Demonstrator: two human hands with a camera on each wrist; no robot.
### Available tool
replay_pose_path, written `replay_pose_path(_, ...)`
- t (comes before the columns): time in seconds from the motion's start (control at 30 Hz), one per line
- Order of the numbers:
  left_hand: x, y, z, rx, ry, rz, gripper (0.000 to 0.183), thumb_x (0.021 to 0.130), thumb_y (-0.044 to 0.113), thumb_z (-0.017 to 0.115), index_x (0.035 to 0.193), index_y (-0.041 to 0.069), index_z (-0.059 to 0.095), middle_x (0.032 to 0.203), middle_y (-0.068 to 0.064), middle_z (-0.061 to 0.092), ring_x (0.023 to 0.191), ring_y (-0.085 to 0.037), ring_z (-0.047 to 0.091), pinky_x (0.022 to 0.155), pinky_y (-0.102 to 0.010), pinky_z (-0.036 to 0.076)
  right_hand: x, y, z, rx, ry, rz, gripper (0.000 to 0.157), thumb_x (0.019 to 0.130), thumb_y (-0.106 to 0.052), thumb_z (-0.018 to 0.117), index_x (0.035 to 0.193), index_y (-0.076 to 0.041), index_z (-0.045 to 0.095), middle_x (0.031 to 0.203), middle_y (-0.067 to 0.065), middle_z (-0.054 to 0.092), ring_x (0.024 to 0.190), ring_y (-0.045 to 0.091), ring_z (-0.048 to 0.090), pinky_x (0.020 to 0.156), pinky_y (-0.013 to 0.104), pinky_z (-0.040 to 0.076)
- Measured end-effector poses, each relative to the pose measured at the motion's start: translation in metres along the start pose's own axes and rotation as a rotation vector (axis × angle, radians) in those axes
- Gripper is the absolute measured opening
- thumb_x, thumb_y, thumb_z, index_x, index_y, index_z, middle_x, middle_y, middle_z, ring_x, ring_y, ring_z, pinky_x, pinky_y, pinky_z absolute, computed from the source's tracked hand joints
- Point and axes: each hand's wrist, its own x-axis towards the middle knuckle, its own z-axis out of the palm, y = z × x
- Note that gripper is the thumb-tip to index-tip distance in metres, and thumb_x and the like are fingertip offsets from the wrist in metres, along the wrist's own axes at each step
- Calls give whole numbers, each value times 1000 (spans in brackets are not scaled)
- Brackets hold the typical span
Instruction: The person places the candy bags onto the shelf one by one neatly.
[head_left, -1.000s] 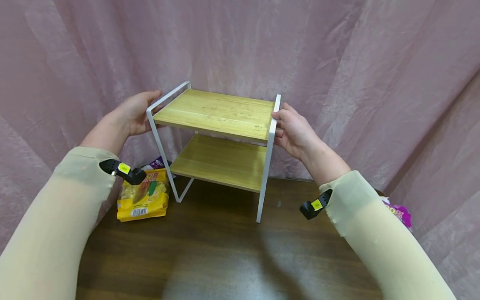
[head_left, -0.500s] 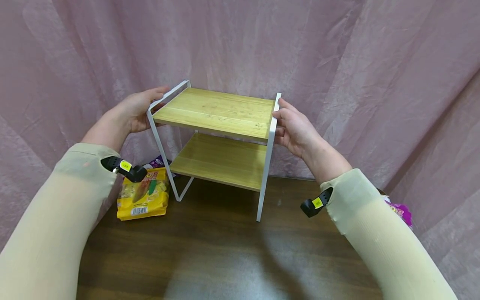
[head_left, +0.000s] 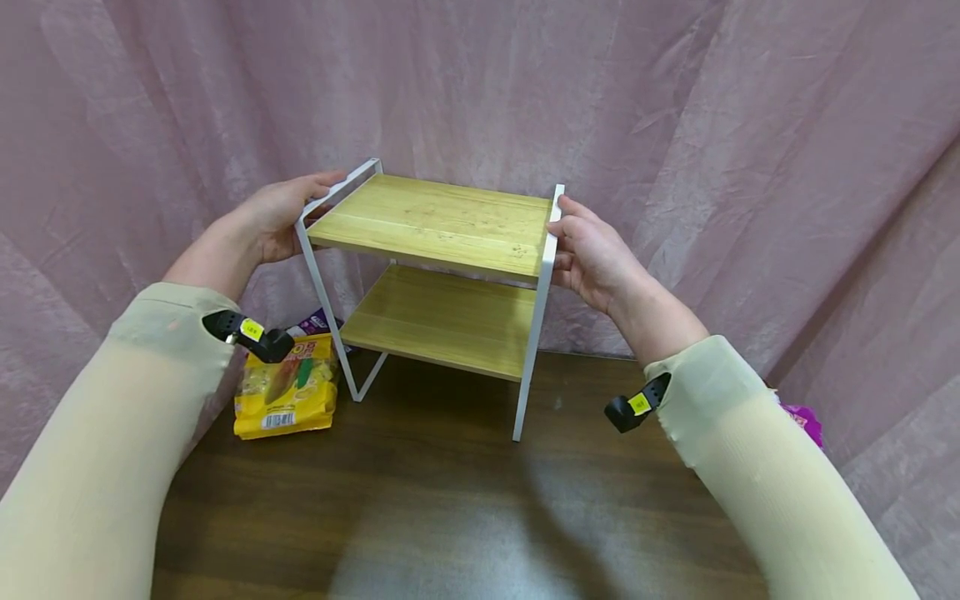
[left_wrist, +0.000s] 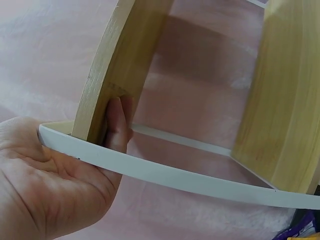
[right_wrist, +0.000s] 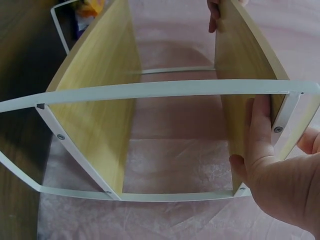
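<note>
A two-tier shelf rack [head_left: 435,225] with light wooden boards and a white metal frame stands on the dark table, turned slightly. My left hand [head_left: 281,218] grips its upper left side, thumb over the white rail and fingers under the top board [left_wrist: 135,60]. Opposite it, my right hand [head_left: 596,258] holds the upper right side. In the right wrist view, fingers [right_wrist: 261,130] of that hand reach through the frame beneath the top board. The lower board [head_left: 442,321] has nothing on it.
A yellow snack bag [head_left: 288,392] leans near the rack's left leg, with a purple packet [head_left: 318,323] behind it. Another purple packet [head_left: 804,423] lies at the right, partly hidden by the right sleeve. A pink curtain [head_left: 465,92] hangs behind the table [head_left: 420,500].
Both hands have shifted slightly, their fingers reaching a little farther over the top rails. The rack has stayed nearly where it was.
</note>
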Motion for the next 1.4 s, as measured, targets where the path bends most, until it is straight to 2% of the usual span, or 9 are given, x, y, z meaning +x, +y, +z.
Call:
replay_pose_path(0.3, -4, -2, 4, 7, 2, -5, 46, 112, 40, 37, 157, 47, 37, 165, -8, 21, 112, -16, 60, 81, -30, 59, -1, 0, -5, -10, 13, 14, 69, 107, -11, 42, 166, -32, 12, 124, 14, 56, 70, 15, 67, 68, 27, 57)
replay_pose_path(0.4, -4, -2, 5, 10, -3, -1, 46, 112, 38, 37, 157, 46, 37, 163, -9, 21, 108, -15, 62, 81, -30, 60, -1, -1, -7, -16, 14, 15, 69, 107, -11, 42, 166, -32, 12, 123, 15, 56, 70, 15, 68, 68, 27, 57)
replay_pose_path(0.63, -7, -4, 6, -16, -33, 7, 48, 112, 36, 40, 159, 41, 36, 152, -10, 34, 93, -13, 68, 78, -29, 60, -1, -2, -10, -21, 13, 23, 70, 106, -10, 41, 166, -31, 12, 122, 14, 55, 69, 14, 68, 67, 27, 57)
replay_pose_path(0.8, -10, -6, 7, -25, -56, 14, 49, 111, 36, 42, 159, 41, 35, 146, -9, 39, 89, -13, 69, 76, -28, 60, -2, -3, -14, -22, 14, 28, 70, 106, -9, 41, 166, -31, 12, 123, 14, 55, 69, 14, 67, 66, 26, 56)
replay_pose_path(1.0, -13, -7, 10, -37, -85, 25, 50, 112, 34, 42, 160, 41, 34, 150, -10, 37, 86, -13, 70, 71, -25, 59, -5, -3, -20, -30, 15, 26, 70, 105, -8, 40, 166, -30, 14, 128, 14, 53, 70, 13, 67, 68, 26, 56)
replay_pose_path(1.23, -18, -7, 16, -49, -120, 23, 50, 113, 31, 38, 161, 40, 31, 154, -14, 33, 86, -14, 71, 68, -25, 59, -8, -3, -28, -54, 21, 15, 68, 105, -9, 40, 166, -29, 15, 128, 15, 54, 63, 11, 64, 64, 24, 55)
replay_pose_path(1.4, -20, -7, 22, -45, -148, 34, 52, 112, 28, 39, 162, 39, 28, 150, -14, 39, 83, -14, 72, 68, -26, 60, -11, -4, -35, -66, 21, 8, 68, 105, -9, 39, 166, -28, 16, 127, 15, 54, 67, 11, 65, 65, 24, 56)
